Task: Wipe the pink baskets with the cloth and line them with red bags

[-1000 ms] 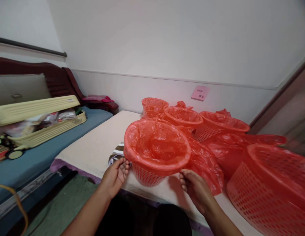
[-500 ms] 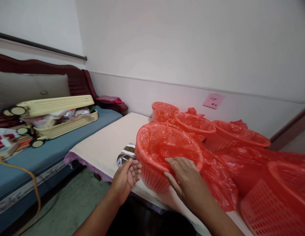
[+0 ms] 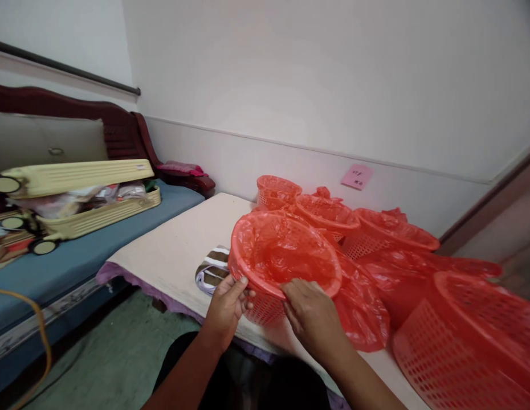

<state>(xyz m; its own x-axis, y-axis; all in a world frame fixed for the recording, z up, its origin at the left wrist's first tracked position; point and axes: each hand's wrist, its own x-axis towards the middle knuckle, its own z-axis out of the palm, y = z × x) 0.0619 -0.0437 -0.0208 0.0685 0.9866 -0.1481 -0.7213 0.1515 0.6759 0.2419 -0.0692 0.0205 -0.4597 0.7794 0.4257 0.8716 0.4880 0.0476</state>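
A red plastic basket (image 3: 265,307) with holed sides stands at the front edge of the covered table, tilted slightly towards me. Inside it lies a thin red plastic bag (image 3: 290,259), its edge folded over the rim. My left hand (image 3: 228,307) is closed at the rim's near left, thumb on top and fingers curled below. At the near right of the same rim, my right hand (image 3: 312,313) is closed with its fingertips over the edge. How much of the bag each hand pinches is hidden. A folded striped cloth (image 3: 213,269) sits left of the basket.
More red baskets line the wall, among them a far one (image 3: 276,191) and a lined one (image 3: 327,213). Another large basket (image 3: 453,341) stands at the right. An open yellow suitcase (image 3: 94,219) rests on the blue bed (image 3: 175,205). A pink note (image 3: 357,176) is on the wall.
Both hands have closed on the basket's rim, after being held apart with loose fingers. The view has shifted a little to the right.
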